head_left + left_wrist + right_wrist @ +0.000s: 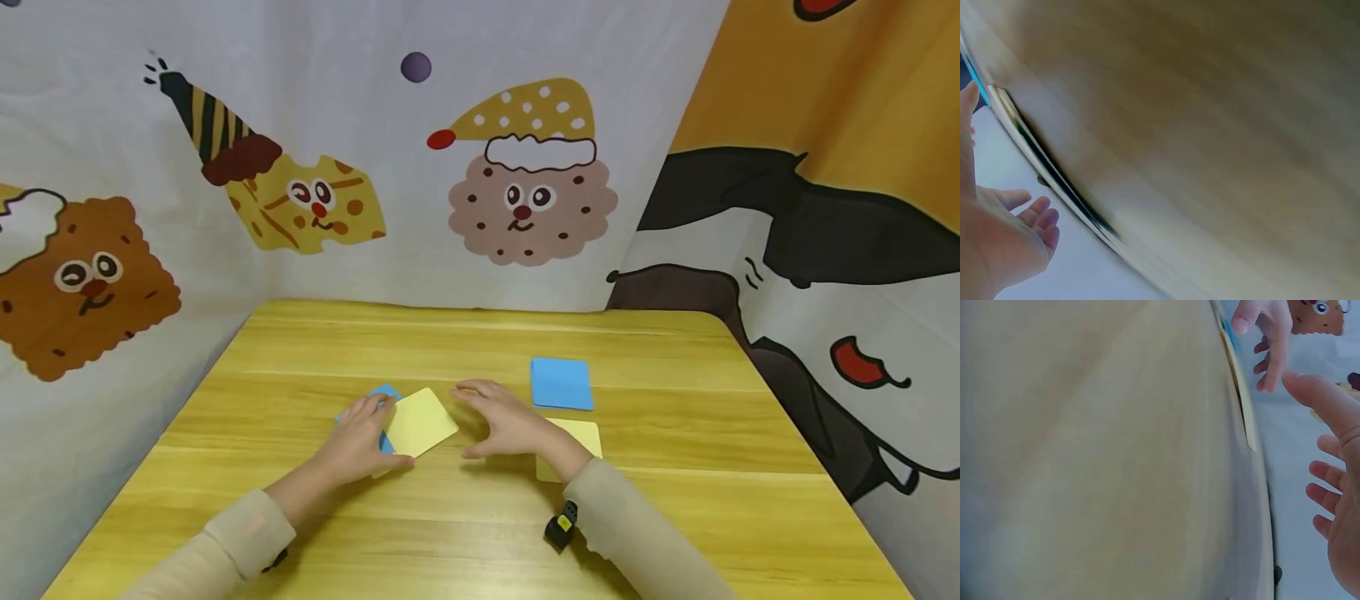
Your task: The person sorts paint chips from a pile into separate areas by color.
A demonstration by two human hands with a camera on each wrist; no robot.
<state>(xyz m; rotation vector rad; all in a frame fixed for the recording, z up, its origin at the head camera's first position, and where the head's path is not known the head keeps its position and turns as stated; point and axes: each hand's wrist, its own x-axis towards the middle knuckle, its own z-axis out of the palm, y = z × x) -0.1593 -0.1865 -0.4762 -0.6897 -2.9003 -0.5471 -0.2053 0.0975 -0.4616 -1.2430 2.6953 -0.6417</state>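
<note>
At the left of the table, a yellow square card (422, 423) lies turned at an angle, partly over blue cards (387, 389). My left hand (358, 442) is spread over their left side and hides part of them. Its thumb lies along the near side of the yellow card. My right hand (506, 418) is to the right of this group, apart from it, fingers parted and nothing between them. In the right wrist view, the fingers of my right hand (1344, 506) are loosely bent, and the left hand (1269, 337) hangs over the cards.
A blue square stack (562, 384) lies at the right of the wooden table (450, 533). Nearer than it, a yellow square (577, 432) is partly covered by my right wrist. Behind the table hangs a printed cloth (337, 83). A black device (559, 532) sits at the right wrist.
</note>
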